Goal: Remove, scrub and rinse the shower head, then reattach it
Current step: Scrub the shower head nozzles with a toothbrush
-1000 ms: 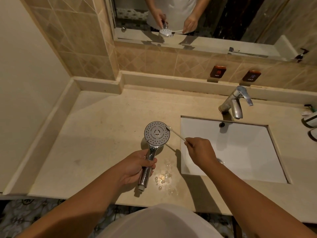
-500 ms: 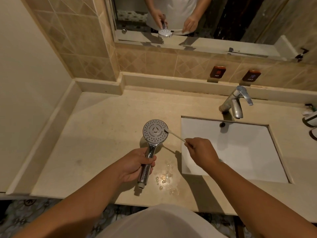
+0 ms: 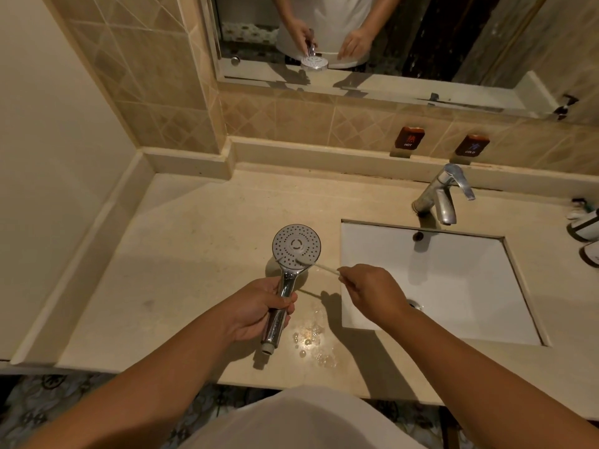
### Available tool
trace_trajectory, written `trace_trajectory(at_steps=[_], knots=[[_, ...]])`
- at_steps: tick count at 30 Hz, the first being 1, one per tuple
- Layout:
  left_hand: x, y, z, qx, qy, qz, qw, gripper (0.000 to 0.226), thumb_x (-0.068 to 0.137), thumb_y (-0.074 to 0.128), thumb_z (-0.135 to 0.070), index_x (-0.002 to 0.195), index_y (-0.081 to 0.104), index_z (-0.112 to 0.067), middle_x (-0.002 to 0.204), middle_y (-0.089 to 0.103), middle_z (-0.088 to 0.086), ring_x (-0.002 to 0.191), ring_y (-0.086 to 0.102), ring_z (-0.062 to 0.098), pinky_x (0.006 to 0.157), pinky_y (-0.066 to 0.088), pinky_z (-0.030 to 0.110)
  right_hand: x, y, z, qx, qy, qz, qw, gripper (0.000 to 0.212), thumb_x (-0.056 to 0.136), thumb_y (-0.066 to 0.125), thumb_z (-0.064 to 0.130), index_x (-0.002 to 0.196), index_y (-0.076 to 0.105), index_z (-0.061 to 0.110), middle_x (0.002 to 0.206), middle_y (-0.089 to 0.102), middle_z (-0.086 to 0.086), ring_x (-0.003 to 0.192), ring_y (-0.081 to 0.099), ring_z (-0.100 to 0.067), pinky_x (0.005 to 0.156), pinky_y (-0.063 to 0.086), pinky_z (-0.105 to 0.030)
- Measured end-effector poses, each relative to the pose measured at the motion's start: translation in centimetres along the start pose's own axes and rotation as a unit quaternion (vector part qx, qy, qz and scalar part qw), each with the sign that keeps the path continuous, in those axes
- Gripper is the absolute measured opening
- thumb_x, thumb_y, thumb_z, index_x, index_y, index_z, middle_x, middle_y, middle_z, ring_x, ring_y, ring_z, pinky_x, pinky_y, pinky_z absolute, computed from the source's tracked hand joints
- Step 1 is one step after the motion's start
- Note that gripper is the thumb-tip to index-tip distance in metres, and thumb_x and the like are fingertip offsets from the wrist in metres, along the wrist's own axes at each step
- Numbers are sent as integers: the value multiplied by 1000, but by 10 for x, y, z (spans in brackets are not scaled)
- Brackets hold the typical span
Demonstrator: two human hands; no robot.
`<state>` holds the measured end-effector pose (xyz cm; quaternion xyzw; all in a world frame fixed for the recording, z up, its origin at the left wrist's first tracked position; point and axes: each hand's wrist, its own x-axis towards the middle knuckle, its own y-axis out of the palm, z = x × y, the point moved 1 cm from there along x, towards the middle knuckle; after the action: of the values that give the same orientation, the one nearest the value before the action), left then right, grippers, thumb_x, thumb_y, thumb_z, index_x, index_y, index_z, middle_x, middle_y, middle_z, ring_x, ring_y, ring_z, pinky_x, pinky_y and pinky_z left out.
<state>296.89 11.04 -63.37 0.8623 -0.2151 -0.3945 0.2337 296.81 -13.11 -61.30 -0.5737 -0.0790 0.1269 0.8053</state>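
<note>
A chrome shower head (image 3: 295, 245), detached from its hose, is held face up above the beige counter. My left hand (image 3: 256, 311) is closed around its handle, whose threaded end points toward me. My right hand (image 3: 372, 291) pinches a thin white toothbrush (image 3: 319, 266) by its handle. The brush's bristle end rests on the lower right part of the round nozzle face.
A white rectangular sink (image 3: 453, 280) lies to the right, with a chrome faucet (image 3: 442, 194) behind it. Water drops (image 3: 311, 343) sit on the counter (image 3: 181, 270) near the front edge. Bottles (image 3: 586, 225) stand at the far right. A mirror (image 3: 372, 37) spans the back wall.
The toothbrush tip has moved from the right rim of the nozzle face down to its lower right part. The shower head has stayed in my left hand, nearly still.
</note>
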Motion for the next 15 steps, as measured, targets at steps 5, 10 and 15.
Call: trace_trajectory(at_steps=[5,10,15], knots=[[-2,4,-1,15,4,-12,1000,29,89,47,16,107,59,-3,83,61,11,69,59,18,62,53,32,-2,5,13,-2,-20,27,999,14,92,56,17,96,68,14,81,67,-6,71,62,-26,61,51,-36],[-2,9,-3,39,8,-12,999,23,90,49,13,103,59,-3,79,57,12,64,58,17,64,51,34,3,2,12,-17,9,-4,1000,17,93,53,19,102,68,14,84,67,-7,71,62,-27,60,50,-35],[-2,10,0,32,7,-16,999,26,88,51,13,105,59,-4,82,57,12,66,58,17,63,51,34,4,0,22,-32,6,8,999,17,92,53,17,102,67,14,86,66,-8,73,62,-29,60,50,-35]])
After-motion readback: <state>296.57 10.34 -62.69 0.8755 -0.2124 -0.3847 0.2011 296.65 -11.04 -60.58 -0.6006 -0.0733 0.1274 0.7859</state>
